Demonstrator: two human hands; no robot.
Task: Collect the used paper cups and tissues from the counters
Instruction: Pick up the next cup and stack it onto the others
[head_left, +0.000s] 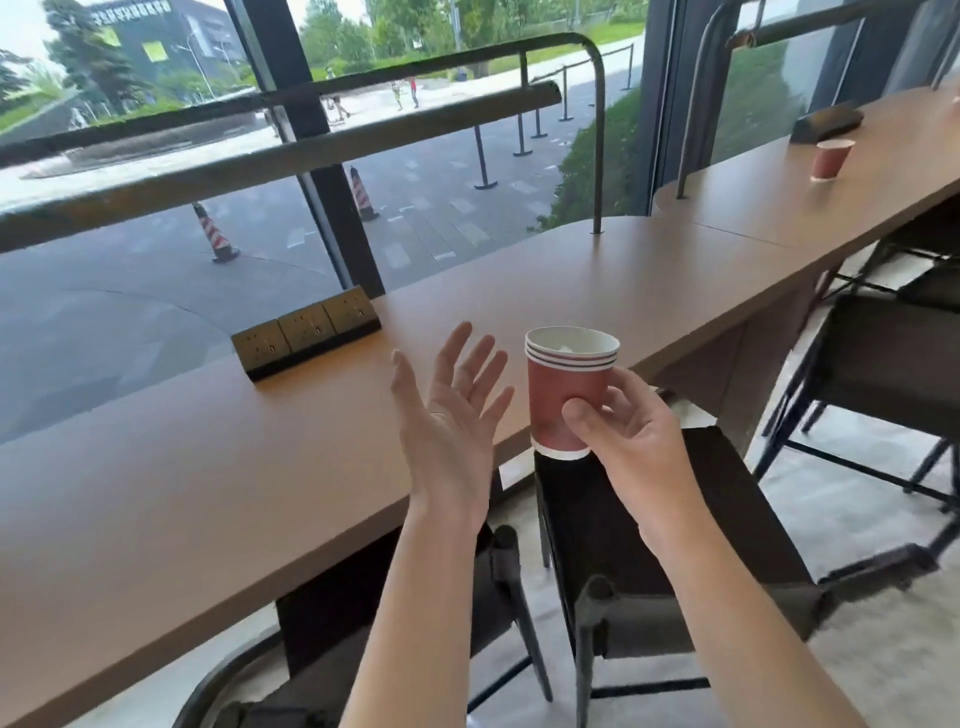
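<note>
My right hand (626, 441) grips a stack of red paper cups (563, 384) with white rims, held upright above the front edge of the long brown counter (208, 467). Something white lies inside the top cup. My left hand (449, 415) hovers just left of the stack with its palm turned toward it and its fingers spread, touching nothing. Another red paper cup (831, 159) stands alone on the far right stretch of the counter, next to a dark box (828, 122).
A brass socket block (306, 330) sits on the counter near the window. Metal rails (597, 130) rise from the counter's back edge. Dark stools (670, 545) stand under and beside the counter, with more chairs (893, 374) to the right.
</note>
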